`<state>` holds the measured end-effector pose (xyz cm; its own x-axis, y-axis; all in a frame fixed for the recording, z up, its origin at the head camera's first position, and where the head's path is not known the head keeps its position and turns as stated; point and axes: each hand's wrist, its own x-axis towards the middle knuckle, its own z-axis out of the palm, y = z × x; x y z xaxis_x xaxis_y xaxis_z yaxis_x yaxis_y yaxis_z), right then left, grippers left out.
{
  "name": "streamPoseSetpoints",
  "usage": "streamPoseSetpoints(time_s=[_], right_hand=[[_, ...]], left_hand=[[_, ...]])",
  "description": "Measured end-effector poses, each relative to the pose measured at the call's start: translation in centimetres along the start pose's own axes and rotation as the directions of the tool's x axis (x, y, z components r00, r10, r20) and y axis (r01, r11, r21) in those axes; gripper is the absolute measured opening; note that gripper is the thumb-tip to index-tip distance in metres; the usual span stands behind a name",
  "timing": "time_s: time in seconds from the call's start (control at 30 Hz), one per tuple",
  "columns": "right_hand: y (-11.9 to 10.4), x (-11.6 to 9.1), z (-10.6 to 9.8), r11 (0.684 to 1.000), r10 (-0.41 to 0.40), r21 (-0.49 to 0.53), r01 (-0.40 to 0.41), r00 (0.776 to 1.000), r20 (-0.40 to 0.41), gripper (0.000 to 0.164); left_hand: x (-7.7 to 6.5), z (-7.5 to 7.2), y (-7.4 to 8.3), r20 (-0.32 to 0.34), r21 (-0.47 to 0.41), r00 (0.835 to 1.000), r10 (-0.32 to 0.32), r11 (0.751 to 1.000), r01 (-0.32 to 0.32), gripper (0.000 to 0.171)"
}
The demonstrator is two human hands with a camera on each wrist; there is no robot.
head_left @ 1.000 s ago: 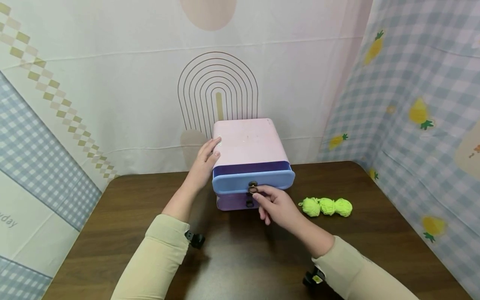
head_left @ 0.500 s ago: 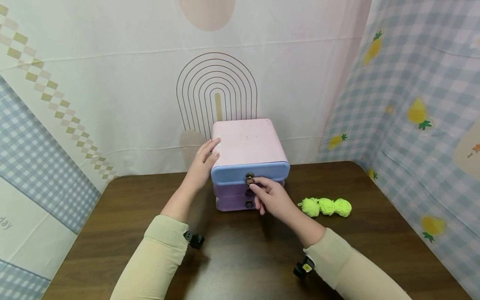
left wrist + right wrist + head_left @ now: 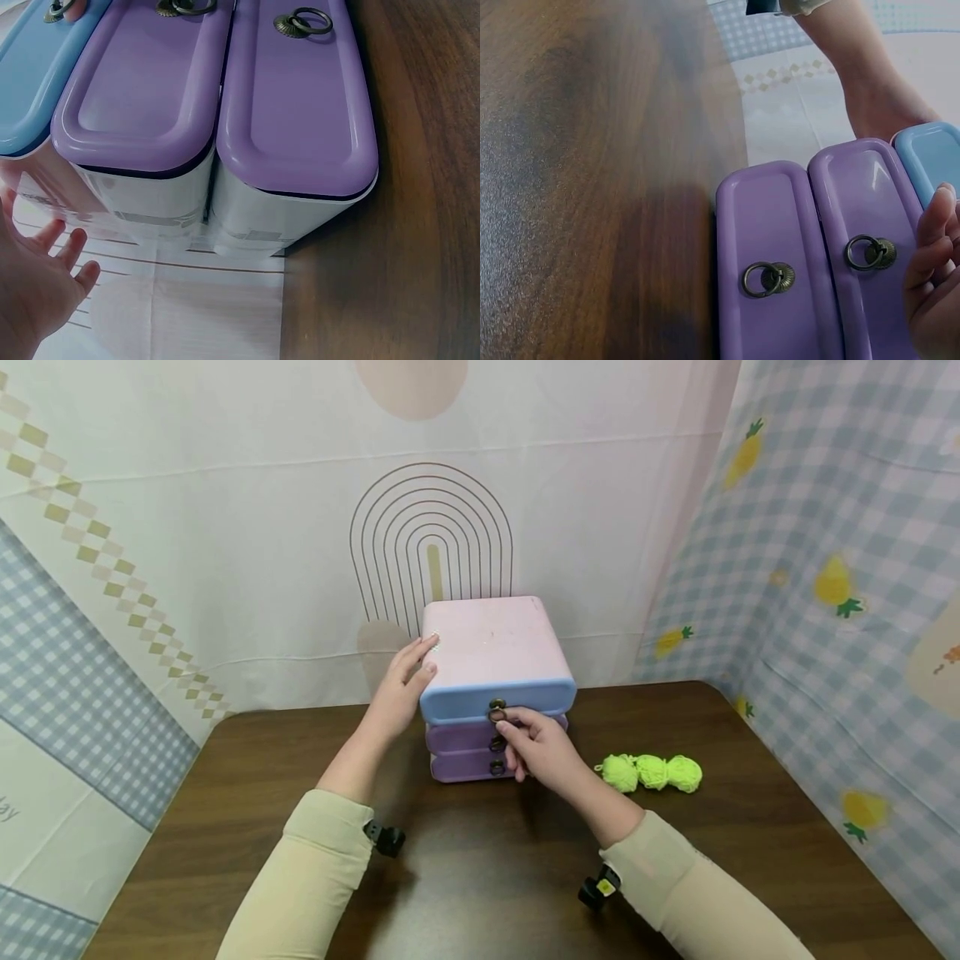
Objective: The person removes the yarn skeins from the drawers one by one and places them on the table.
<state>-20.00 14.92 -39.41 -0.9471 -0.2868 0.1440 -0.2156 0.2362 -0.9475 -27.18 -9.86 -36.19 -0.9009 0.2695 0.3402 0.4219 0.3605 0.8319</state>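
Observation:
A small drawer cabinet with a pale pink top (image 3: 491, 643) stands at the back of the table. Its top drawer (image 3: 453, 706) has a blue front, sitting flush under the pink edge. Two purple drawers (image 3: 142, 97) lie below it, each with a bronze ring pull (image 3: 761, 279). My right hand (image 3: 547, 752) pinches the blue drawer's ring (image 3: 497, 714) between thumb and forefinger, its other fingers curled below. Against the cabinet's upper left side rests my left hand (image 3: 393, 693), fingers extended and fingertips on the top edge; the left wrist view shows them spread.
A lime-green yarn bundle (image 3: 652, 772) lies to the cabinet's right on the dark wooden table (image 3: 480, 885). Behind, a patterned cloth (image 3: 285, 552) hangs close to the cabinet, and a checked cloth (image 3: 795, 635) borders the right side.
The blue drawer has gone from partly pulled out to pushed in, my right hand moving away from me with its ring. My left hand has stayed at the cabinet's side.

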Motion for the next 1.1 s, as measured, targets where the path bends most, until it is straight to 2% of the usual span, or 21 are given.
streamPoseSetpoints(time_s=[0.43,0.7,1.1], right_hand=[[0.5,-1.1,0.0,1.000,-0.001,0.001,0.001,1.000,-0.005,0.032],[1.9,-2.3,-0.9,0.998,0.057,-0.035,-0.057,0.998,0.003,0.033],[3.2,-3.1,-1.8,0.994,0.061,-0.090,-0.061,0.998,0.004,0.030]], left_hand=[[0.2,0.3,-0.5,-0.004,0.003,1.000,0.005,1.000,-0.005,0.055],[0.2,0.5,-0.6,-0.008,-0.003,1.000,0.012,1.000,-0.012,0.054],[0.3,0.4,-0.5,0.003,-0.029,1.000,-0.004,1.000,0.004,0.053]])
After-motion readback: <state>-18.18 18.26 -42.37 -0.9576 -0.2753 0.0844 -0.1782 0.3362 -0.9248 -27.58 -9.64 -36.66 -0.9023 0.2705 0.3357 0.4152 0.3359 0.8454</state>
